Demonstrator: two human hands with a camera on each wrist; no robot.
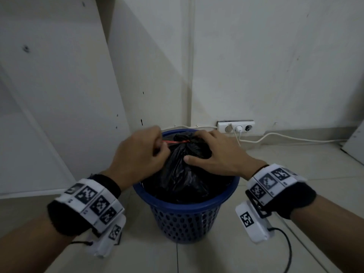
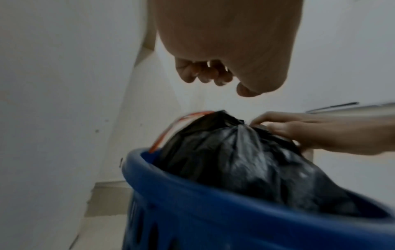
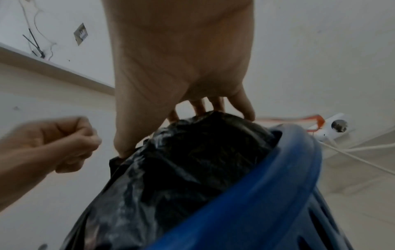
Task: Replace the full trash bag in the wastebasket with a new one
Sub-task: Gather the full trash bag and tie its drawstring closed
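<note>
A blue perforated wastebasket (image 1: 185, 205) stands on the tiled floor in a wall corner. A full black trash bag (image 1: 183, 174) sits in it, its top gathered and tied with a red drawstring (image 1: 175, 141). My right hand (image 1: 192, 147) grips the gathered top, fingers over the far side and thumb on the near side. My left hand (image 1: 160, 146) is a fist just left of the knot. In the left wrist view the drawstring (image 2: 171, 128) hangs loose to the wastebasket's rim (image 2: 192, 184), below the left hand's curled fingers (image 2: 205, 74), which hold nothing.
A white power strip (image 1: 236, 126) with a plug lies at the wall behind the basket. Its white cable (image 1: 285, 137) runs right along the skirting. A white panel (image 1: 59, 115) leans at the left. A black cable (image 1: 288, 251) trails from my right wrist.
</note>
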